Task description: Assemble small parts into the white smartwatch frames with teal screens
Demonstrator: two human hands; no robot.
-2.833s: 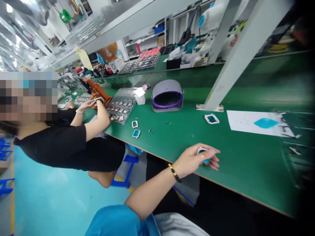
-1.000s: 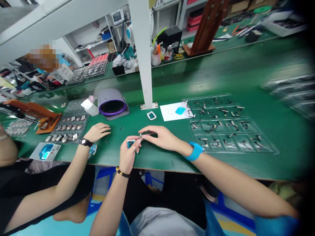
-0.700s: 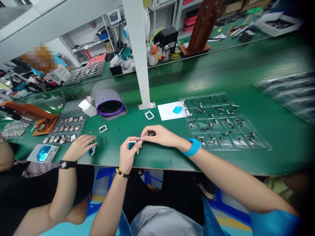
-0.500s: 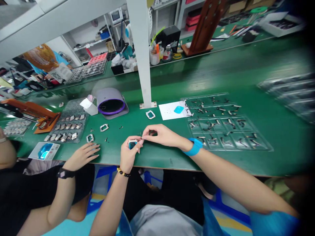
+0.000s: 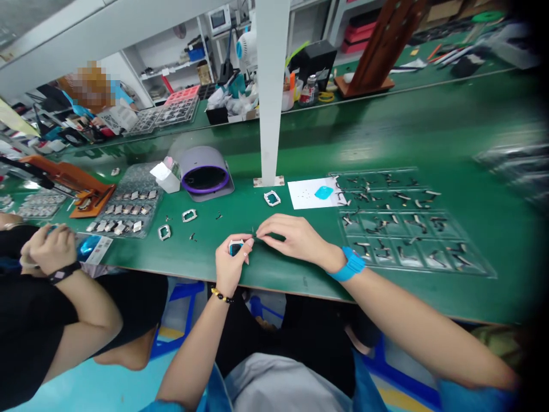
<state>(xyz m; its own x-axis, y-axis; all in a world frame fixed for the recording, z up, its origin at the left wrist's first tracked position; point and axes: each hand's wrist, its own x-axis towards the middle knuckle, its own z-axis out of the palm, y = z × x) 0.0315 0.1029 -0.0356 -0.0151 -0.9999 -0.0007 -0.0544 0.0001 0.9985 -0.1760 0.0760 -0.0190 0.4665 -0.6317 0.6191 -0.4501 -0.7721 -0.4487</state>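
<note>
Right at the near edge of the green counter, a small white rectangular frame with a blue inside is pinched upright in the left hand, so that hand is closed on it. Just to its right, touching or nearly so, the right hand is closed fingertip to fingertip on a tiny dark sliver of a part, which is pointed leftwards at the frame's upper right edge. Whether the sliver is already seated in the frame can't be made out, it's too small. So the two hands are brought together over one spot, the frame lying left of the sliver, the sliver's long axis running roughly left to right across the counter.

Further right, well apart from the hands, a clear plastic tray with rows of small dark parts is laid flat; the right hand is the nearer one to it. Behind the hands, a white sheet of paper with a blue blob and three loose white frames are scattered about. Off to the left, a co-worker's hands are kept together by the counter's edge.
</note>
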